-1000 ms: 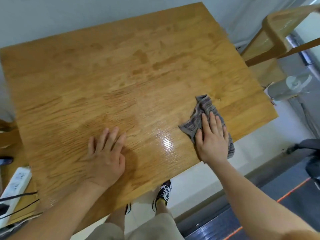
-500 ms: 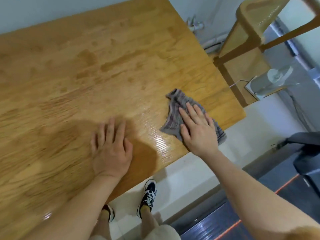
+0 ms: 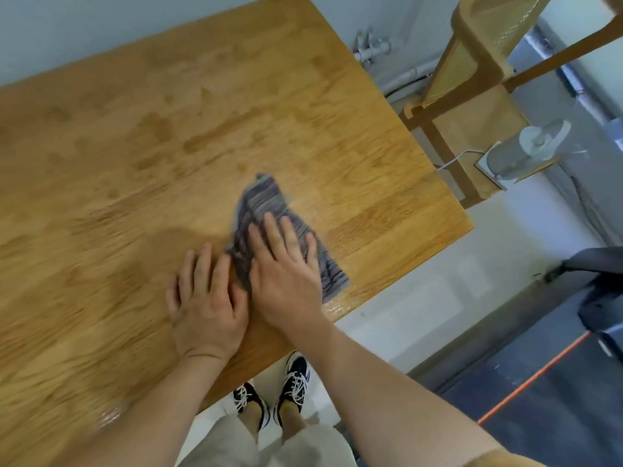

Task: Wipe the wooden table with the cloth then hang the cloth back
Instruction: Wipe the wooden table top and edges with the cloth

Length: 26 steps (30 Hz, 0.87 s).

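The wooden table (image 3: 168, 136) fills most of the view, with damp streaks across its top. A grey striped cloth (image 3: 261, 205) lies crumpled near the table's front right part. My right hand (image 3: 286, 274) presses flat on the cloth's near half, fingers spread. My left hand (image 3: 205, 298) rests flat on the bare wood just left of the cloth, its fingers touching the cloth's left edge. Part of the cloth is hidden under my right palm.
A wooden chair (image 3: 472, 79) stands beyond the table's right edge, with a white device (image 3: 526, 153) beside it. A dark office chair (image 3: 596, 288) is at the far right. My feet in black shoes (image 3: 293, 385) stand below the table's front edge.
My right hand has slid the cloth leftwards along the table until it meets my left hand. The left hand stayed planted. The view has shifted to the right.
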Tool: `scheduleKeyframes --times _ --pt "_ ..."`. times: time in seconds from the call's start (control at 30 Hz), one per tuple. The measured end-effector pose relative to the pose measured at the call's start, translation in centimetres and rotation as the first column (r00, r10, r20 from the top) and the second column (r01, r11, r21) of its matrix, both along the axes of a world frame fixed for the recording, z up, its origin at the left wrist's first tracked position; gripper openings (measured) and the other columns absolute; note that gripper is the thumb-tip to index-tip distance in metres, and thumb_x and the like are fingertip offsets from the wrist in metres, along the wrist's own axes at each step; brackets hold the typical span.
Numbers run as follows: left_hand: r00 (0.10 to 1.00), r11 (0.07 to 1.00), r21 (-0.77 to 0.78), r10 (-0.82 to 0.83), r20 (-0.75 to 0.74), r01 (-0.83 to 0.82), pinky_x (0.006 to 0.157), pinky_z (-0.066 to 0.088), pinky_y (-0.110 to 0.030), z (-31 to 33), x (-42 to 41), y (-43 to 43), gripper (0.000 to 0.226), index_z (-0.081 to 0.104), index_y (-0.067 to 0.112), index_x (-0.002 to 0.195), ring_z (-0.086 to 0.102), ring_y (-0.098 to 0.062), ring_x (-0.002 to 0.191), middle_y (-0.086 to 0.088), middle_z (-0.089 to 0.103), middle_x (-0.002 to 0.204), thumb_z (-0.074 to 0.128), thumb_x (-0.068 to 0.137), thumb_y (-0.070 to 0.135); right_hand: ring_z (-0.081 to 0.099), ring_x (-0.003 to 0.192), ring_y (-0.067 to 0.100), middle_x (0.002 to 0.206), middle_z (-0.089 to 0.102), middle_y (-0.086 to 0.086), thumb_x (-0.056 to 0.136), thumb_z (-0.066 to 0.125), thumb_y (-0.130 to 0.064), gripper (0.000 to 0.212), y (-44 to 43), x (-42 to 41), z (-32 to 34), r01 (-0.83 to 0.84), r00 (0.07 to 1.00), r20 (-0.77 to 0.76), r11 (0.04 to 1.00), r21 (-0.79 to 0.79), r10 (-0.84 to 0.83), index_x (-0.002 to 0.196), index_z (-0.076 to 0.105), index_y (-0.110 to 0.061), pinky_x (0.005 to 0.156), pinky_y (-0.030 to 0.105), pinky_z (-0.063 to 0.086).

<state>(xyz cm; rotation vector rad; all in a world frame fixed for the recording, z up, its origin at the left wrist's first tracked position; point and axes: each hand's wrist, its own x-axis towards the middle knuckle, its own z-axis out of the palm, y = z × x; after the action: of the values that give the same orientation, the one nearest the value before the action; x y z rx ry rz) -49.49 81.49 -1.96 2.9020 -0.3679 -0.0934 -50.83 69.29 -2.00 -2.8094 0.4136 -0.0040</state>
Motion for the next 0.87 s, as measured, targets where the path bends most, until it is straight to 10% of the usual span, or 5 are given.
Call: scheduleKeyframes --times 0.13,0.37,0.57,0.77,0.87 --pt "1.000 1.000 -0.031 0.007 0.008 -0.007 0.111 0.019 -0.049 0.2 0.0 -0.1 0.053 0.051 0.020 0.134 0.031 -0.029 0.139 -0.006 0.041 0.149 0.039 0.084 0.034 0.034 0.141 0.020 0.156 0.034 -0.006 0.096 0.037 -0.036 0.049 -6.9 -1.9 0.1 -0.339 0.940 -0.043 0.940 -0.044 0.337 0.144 0.042 -0.033 0.104 0.047 0.035" --pt "1.000 0.997 -0.082 -0.003 0.006 0.003 0.109 0.022 -0.050 -0.2 0.1 -0.1 0.048 0.048 0.024 0.135 0.034 -0.029 0.138 -0.004 0.043 0.147 0.044 0.088 0.029 0.033 0.128 0.037 0.150 0.031 0.014 0.095 0.038 -0.032 0.057 -10.5 -0.2 0.7 0.378 0.917 -0.077 0.914 -0.149 -0.392 0.151 0.029 -0.029 0.097 0.052 0.035" --pt "0.998 0.930 -0.362 0.047 -0.050 -0.062 0.105 0.036 -0.049 0.3 1.0 5.2 0.042 0.053 0.012 0.130 0.044 -0.027 0.128 -0.006 0.052 0.138 0.034 0.093 0.018 -0.001 0.150 0.028 0.164 0.003 0.003 0.100 0.028 -0.051 0.056 7.3 -0.4 0.1 -0.162 0.975 -0.161 0.986 -0.034 0.154 0.153 0.012 -0.038 0.116 0.052 0.002" --pt "0.989 0.988 -0.045 0.146 -0.033 -0.147 0.104 0.025 -0.049 1.2 4.0 16.0 0.049 0.047 0.014 0.134 0.037 -0.028 0.132 -0.007 0.044 0.146 0.033 0.093 0.035 0.005 0.150 0.017 0.163 0.009 -0.006 0.101 0.023 -0.052 0.059 2.4 0.3 1.1 -0.553 0.824 -0.213 0.827 -0.098 0.526 0.154 0.008 -0.035 0.117 0.049 0.015" --pt "0.975 0.976 0.017 0.216 -0.052 -0.216 0.112 0.016 -0.047 0.8 5.5 19.1 0.057 0.033 0.012 0.145 0.027 -0.026 0.140 -0.006 0.032 0.154 0.025 0.095 0.039 0.005 0.149 0.012 0.162 0.012 -0.008 0.099 0.018 -0.052 0.061 -1.8 2.1 1.2 -0.417 0.895 -0.243 0.895 -0.157 0.374 0.155 0.014 -0.027 0.117 0.048 0.016"
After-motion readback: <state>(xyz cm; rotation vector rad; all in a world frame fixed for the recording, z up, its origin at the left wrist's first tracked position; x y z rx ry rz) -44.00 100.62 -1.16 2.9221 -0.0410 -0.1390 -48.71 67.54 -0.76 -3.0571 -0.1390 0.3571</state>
